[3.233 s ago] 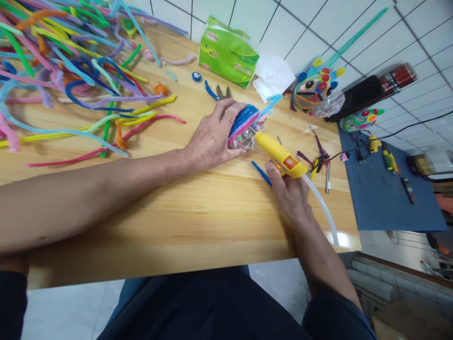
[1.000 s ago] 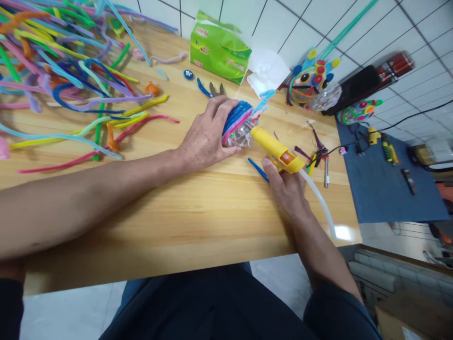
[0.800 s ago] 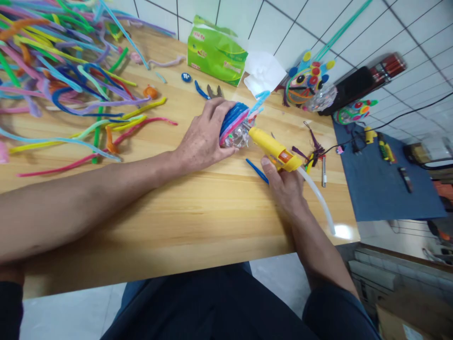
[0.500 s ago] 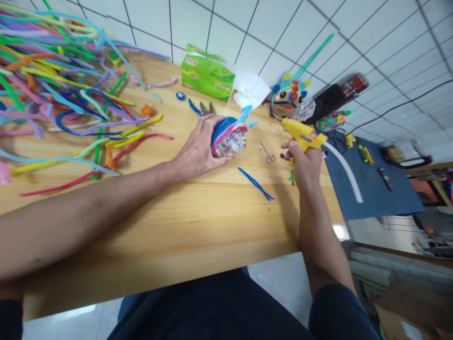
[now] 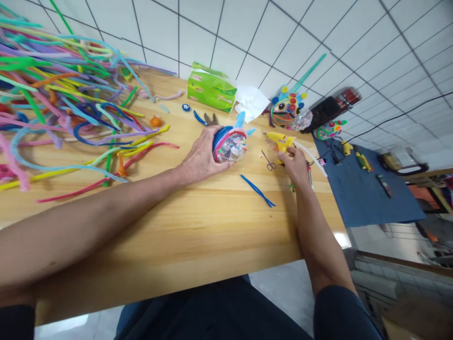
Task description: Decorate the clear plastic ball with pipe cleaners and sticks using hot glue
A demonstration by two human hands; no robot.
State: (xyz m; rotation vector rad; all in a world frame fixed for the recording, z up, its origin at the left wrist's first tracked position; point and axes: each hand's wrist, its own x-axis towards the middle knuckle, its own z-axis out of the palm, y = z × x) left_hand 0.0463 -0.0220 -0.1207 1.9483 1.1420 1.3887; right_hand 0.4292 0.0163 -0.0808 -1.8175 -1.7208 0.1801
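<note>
My left hand [image 5: 201, 153] is wrapped round a clear plastic craft piece [image 5: 231, 145]. Blue and pink pipe cleaners circle its side, and two light blue points stick up from its rim. In my right hand [image 5: 295, 165] is a yellow glue gun [image 5: 281, 140], low over the table's right part, with its nozzle to the left and a white glue stick [image 5: 313, 156] out of its back. I cannot tell whether the gun touches the wood. Small scissors [image 5: 269, 163] lie just left of that hand. A bent blue pipe cleaner [image 5: 257, 191] lies between my hands.
Many coloured pipe cleaners [image 5: 71, 99] cover the table's left side. Behind the craft piece are pliers [image 5: 210, 119], a blue button [image 5: 186, 107] and a green tissue pack [image 5: 211, 89]. A decorated craft [image 5: 286, 106] and a dark bottle [image 5: 323, 113] stand by the tiled wall.
My right hand has lowered the glue gun toward the table and a little left, near the scissors. My left hand keeps its hold on the craft piece. The view has shifted slightly.
</note>
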